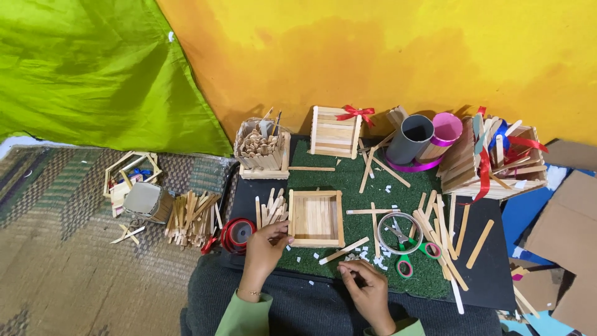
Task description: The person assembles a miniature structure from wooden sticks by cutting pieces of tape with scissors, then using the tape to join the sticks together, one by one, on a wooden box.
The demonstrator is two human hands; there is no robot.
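The shallow square tray of flat wooden sticks [316, 218], lying on the green mat [410, 193], looks light, stiff and fragile at its glued joints, best steadied by its left wall, where the left hand [264, 249] pinches its corner, while the right hand [364, 287], nearer the person than the tray, pinches something small.

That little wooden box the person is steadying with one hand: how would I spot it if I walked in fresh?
Find the green turf mat on the floor below the yellow wall. Near its front edge, by the left hand, lies a shallow square tray of flat wooden sticks. Unlike the stick box with a red bow behind it, it lies flat, open-topped and plain.
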